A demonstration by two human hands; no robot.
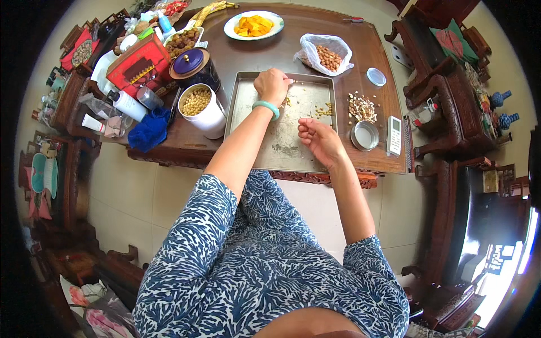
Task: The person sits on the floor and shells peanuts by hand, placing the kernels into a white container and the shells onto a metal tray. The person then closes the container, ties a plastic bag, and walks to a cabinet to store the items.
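A shallow rectangular metal tray (270, 156) lies before me at the table's front edge. My left hand (272, 86), with a pale green bangle on the wrist, reaches palm down over the tray's far side; its fingers are curled and hide what is under them. Yellow beans (287, 102) lie close by that hand, partly covered by it. A second cluster of yellow beans (323, 110) rests near the tray's right wall. Just below that cluster, my right hand (320, 141) hovers over the tray, fingers bent together. Whether either hand holds a bean is not visible.
Left of the tray stands a white canister (205, 116) full of yellow beans, beside a purple-lidded jar (190, 63). Beyond it are a plastic bag (304, 59) of brown nuts and a plate (230, 31) of orange pieces. Rightward sit shell bits (361, 107), a round tin (364, 136) and a remote control (394, 137).
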